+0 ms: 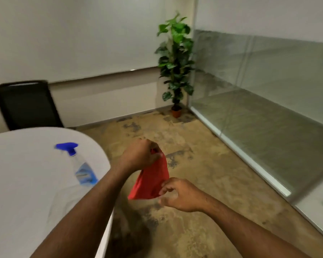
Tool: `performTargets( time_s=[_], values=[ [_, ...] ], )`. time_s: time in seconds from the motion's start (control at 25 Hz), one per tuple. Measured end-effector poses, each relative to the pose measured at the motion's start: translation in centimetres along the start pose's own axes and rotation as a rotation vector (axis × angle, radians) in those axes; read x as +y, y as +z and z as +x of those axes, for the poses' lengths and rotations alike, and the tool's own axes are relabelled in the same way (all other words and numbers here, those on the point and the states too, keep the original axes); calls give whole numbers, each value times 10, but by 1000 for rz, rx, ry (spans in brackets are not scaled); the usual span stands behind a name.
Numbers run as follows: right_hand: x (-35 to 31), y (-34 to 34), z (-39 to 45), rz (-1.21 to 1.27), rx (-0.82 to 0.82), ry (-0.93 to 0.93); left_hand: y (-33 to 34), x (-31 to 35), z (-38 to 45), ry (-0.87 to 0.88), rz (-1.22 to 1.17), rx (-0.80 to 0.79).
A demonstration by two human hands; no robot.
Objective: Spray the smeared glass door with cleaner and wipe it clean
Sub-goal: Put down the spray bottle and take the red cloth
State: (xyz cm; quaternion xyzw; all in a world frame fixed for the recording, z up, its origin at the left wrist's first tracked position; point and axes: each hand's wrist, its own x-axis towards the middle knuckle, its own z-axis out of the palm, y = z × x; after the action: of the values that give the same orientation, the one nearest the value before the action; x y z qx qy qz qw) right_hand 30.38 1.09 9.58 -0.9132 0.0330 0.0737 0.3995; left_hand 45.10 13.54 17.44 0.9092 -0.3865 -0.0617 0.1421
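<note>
Cloth [150,180], red, pinched at its far corner by left hand [138,155] and near corner by right hand [177,194]; spray bottle [80,164] lies left on counter [26,183], nearer the left hand.

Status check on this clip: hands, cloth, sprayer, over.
Both hands, left and right, gripping red cloth. Blue-topped clear spray bottle idle on white table. Nothing blocking glass wall.

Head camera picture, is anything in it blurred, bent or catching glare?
Head view: the clear spray bottle with the blue trigger head is smeared by motion blur; the black chair has soft edges; the wide lens bends the wall lines; the glass wall's pale bottom rail shows a bright glare spot.
</note>
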Motion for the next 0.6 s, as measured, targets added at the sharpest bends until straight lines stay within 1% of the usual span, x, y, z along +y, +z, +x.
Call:
performTargets(
  time_s=[0.08,0.2,0.36,0.48,0.6],
  values=[
    [51,-38,-43,-24,156,85,22,66,19,88,105,22],
    [127,-90,-116,-82,389,237,52,162,42,192,177,6],
    [208,-148,-219,-95,653,374,88,294,61,355,77,-66],
    [249,-176,-292,-72,764,455,111,387,66,534,-7,-146],
    [285,-194,-356,-52,769,546,130,467,69,739,-72,-286]
  ],
)
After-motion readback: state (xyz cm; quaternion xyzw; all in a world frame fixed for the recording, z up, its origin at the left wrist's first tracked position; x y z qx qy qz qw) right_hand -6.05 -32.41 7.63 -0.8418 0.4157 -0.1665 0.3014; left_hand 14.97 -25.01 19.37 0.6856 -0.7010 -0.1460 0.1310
